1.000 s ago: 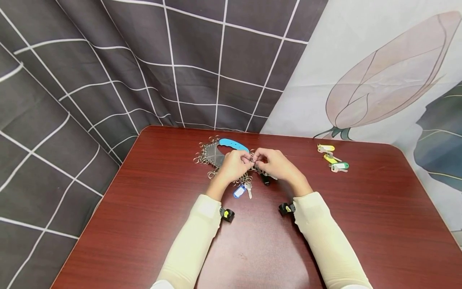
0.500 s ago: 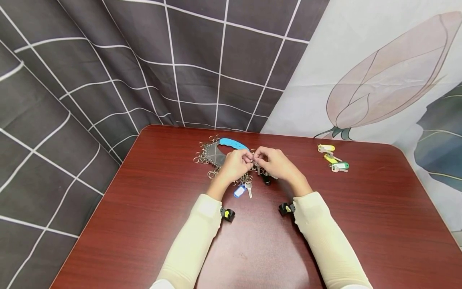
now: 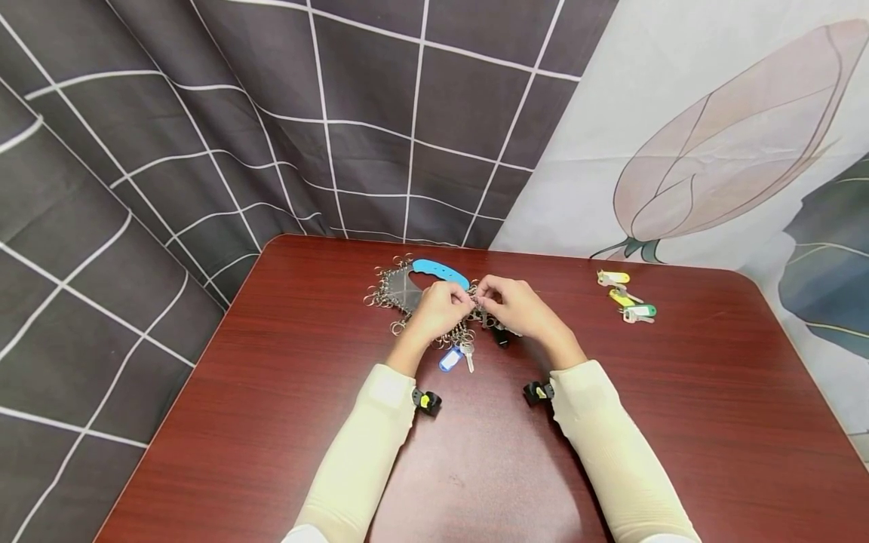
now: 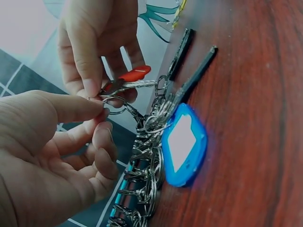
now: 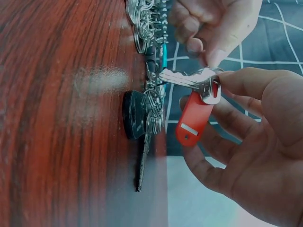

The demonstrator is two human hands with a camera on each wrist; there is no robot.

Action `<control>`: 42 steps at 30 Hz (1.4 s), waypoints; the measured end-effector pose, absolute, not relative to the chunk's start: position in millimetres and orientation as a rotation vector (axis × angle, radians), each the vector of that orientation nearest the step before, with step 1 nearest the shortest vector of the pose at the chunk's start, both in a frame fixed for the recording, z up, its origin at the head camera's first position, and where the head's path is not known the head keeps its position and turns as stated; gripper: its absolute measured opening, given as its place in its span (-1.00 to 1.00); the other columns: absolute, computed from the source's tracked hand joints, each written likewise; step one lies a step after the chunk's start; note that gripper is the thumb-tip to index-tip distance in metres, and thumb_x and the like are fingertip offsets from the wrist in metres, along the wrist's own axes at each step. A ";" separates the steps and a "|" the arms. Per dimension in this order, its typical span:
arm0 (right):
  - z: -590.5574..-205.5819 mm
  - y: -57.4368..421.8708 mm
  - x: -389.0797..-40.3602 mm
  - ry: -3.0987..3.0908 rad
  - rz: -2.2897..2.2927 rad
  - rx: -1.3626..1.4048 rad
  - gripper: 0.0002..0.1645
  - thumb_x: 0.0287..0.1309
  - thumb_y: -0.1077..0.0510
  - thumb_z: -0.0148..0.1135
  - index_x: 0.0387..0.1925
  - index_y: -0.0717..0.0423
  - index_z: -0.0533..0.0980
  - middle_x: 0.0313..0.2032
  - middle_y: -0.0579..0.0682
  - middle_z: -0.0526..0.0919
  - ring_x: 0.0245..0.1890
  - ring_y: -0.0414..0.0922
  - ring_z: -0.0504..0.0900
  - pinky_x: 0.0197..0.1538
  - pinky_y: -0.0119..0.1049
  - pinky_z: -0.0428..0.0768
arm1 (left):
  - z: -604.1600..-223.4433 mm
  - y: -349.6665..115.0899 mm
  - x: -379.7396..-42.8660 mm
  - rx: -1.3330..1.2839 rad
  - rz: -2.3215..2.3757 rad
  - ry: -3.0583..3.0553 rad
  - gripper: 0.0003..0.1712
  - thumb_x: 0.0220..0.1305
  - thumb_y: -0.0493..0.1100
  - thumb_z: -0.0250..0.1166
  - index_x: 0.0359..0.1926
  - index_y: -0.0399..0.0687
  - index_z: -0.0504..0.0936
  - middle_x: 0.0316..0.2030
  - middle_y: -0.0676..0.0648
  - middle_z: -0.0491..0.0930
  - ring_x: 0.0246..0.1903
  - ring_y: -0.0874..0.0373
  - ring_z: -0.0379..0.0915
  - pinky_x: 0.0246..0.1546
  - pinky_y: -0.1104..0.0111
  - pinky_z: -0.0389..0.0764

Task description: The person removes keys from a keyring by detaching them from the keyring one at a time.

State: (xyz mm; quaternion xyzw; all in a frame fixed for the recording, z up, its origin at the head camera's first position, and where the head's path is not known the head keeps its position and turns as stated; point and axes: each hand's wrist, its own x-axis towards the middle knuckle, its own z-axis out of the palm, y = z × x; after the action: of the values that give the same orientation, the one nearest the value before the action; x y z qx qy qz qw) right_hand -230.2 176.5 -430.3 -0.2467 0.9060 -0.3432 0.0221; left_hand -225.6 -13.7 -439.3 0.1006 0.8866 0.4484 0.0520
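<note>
Both hands meet over a key holder (image 3: 405, 292), a clear plate with a blue handle (image 3: 440, 270) and many metal rings along its edge. My left hand (image 3: 437, 309) pinches a split ring (image 4: 116, 100) between thumb and forefinger. Opposite it, my right hand (image 3: 519, 308) pinches the same spot, where a silver key (image 5: 182, 79) and a red key tag (image 5: 196, 118) hang. The other right fingers lie loosely behind the tag. Below the left hand, a blue key tag (image 4: 182, 146) and a key (image 3: 468, 357) lie on the table.
A black key tag (image 5: 134, 115) with a key lies under the right hand. Further right on the table (image 3: 706, 392) are two yellow tags (image 3: 615, 277) and a green tag (image 3: 640, 310) with keys. A dark checked curtain (image 3: 366, 83) hangs behind.
Both hands stay over the same place on the key holder. Only the fingertips shift slightly, the left thumb and forefinger drawing closer together.
</note>
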 end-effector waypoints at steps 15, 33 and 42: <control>-431.8 177.7 -232.0 2.826 -1.058 -0.694 -0.92 0.38 0.25 0.21 -0.23 0.06 0.61 -0.40 -0.05 0.69 -0.41 -0.16 0.56 -0.21 -0.24 0.53 | -443.1 -16.1 -227.5 0.392 1.424 2.644 -0.91 0.24 -0.22 0.35 -0.36 -0.09 0.77 -0.43 -0.03 0.70 -0.41 0.25 0.52 -0.31 0.44 0.53; -431.1 175.6 -230.4 2.813 -1.073 -0.713 -0.94 0.40 0.23 0.22 -0.24 0.08 0.60 -0.37 -0.02 0.69 -0.41 -0.12 0.54 -0.23 -0.22 0.53 | -443.0 -17.5 -227.5 0.407 1.508 2.535 -0.85 0.31 -0.20 0.37 -0.35 -0.20 0.75 -0.40 -0.07 0.70 -0.41 0.27 0.50 -0.33 0.46 0.50; -429.6 173.6 -230.4 2.877 -1.045 -0.751 -0.95 0.27 0.31 0.27 -0.29 0.16 0.63 -0.29 0.06 0.64 -0.25 -0.05 0.61 -0.11 -0.18 0.59 | -441.4 -17.3 -227.5 0.441 1.479 2.585 -0.91 0.31 -0.25 0.36 -0.32 -0.19 0.75 -0.39 -0.10 0.71 -0.42 0.25 0.52 -0.29 0.45 0.53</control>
State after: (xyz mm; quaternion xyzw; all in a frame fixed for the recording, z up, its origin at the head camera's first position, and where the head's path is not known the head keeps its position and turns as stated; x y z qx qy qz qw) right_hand -230.4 173.6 -429.6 -0.2384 0.9128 -0.3315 -0.0049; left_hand -227.5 -17.3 -441.4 0.1462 0.8568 0.4901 0.0656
